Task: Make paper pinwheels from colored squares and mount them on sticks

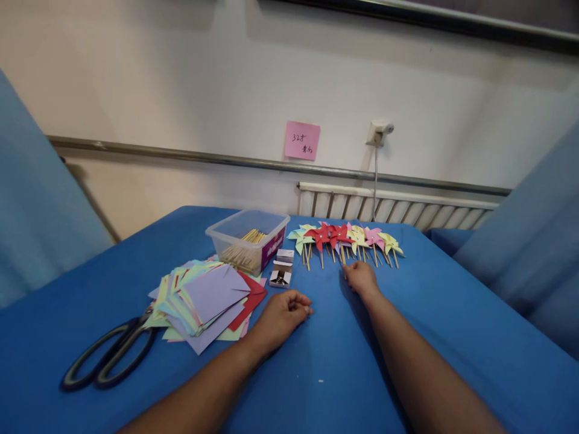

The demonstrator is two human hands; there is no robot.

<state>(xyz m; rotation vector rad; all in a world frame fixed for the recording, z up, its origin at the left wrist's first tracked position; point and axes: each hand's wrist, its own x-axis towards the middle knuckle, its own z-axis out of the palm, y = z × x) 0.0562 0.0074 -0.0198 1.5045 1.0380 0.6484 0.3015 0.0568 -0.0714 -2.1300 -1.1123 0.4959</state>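
With its fingers pinched, my right hand [360, 278] grips the wooden stick of a red pinwheel [338, 235] at the near edge of a row of finished ones. My left hand [283, 313] rests over the blue table with fingers curled in toward the thumb; whether anything small is inside I cannot make out. Left of it lies a loose pile of coloured paper squares [212, 295], purple on top. Just beyond it stands a small open box [281, 274] with dark metal bits in it. Yellow pinwheels [357, 236] and a pink pinwheel [373, 237] lie beside the red one.
A clear plastic tub [226, 232] of wooden sticks stands behind the paper. Large black-handled scissors [113, 355] lie at the left, blades under the paper. Behind the table are a radiator [353, 205], a wall rail and a plugged-in cord. Blue curtains hang at both sides.
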